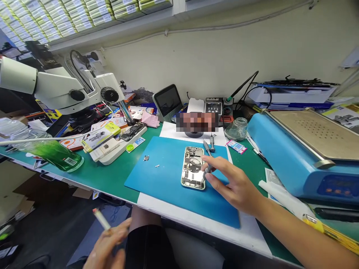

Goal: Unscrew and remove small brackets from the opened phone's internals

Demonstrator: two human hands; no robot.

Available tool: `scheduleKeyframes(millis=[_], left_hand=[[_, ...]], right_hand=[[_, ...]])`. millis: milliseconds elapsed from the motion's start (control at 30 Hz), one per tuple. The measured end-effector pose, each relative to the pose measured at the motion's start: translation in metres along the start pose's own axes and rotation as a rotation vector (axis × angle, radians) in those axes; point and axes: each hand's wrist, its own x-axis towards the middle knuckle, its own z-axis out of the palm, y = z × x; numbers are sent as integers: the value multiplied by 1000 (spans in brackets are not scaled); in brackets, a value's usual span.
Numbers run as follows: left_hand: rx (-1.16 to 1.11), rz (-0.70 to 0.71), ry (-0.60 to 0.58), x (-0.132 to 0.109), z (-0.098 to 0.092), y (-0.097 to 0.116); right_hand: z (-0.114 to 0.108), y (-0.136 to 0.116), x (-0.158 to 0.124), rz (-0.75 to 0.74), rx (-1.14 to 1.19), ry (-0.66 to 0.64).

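An opened smartphone (193,164) lies on the blue mat (165,186), its inner parts and a round coil showing. My right hand (235,183) is over its right edge, thumb and fingers closed on a small grey screwdriver (208,170) that slants down to the phone's lower right corner. Below the table edge, over the lap, my left hand (108,243) holds a cigarette (101,219) between its fingers. Two more screwdrivers (212,144) are just behind the phone. A small camera-like part (146,158) and a tiny white piece (157,166) are on the mat's left side.
On the left stand a microscope (61,89) and a green bottle (61,157), beside boxes. A blue heating machine (297,157) fills the right side. Behind the mat are a glass jar (240,127), a screen (168,101) and a soldering station (214,106).
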Motion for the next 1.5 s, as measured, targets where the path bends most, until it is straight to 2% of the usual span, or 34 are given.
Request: scheduleKeyframes(millis=[67, 133, 200, 300, 367, 700, 1033, 1233, 1500], left_hand=[[-23, 284, -233, 30, 25, 30], [65, 233, -410, 56, 53, 56], [80, 198, -479, 74, 81, 75], [108, 202, -546, 83, 112, 86], [121, 200, -559, 82, 122, 85], [176, 174, -558, 75, 125, 82], [202, 185, -534, 74, 127, 83], [217, 191, -524, 74, 128, 84], [214, 194, -506, 73, 129, 83]], right_hand=[[0, 1, 0, 14, -7, -2], [-1, 2, 0, 21, -10, -8], [-2, 2, 0, 26, -9, -14], [-3, 3, -1, 25, -5, -20], [-3, 3, -1, 20, 3, -27], [0, 7, 1, -52, 3, -38], [0, 7, -2, 32, 56, -56], [2, 5, 1, -28, 16, -56], [2, 7, -4, 18, -1, -83]])
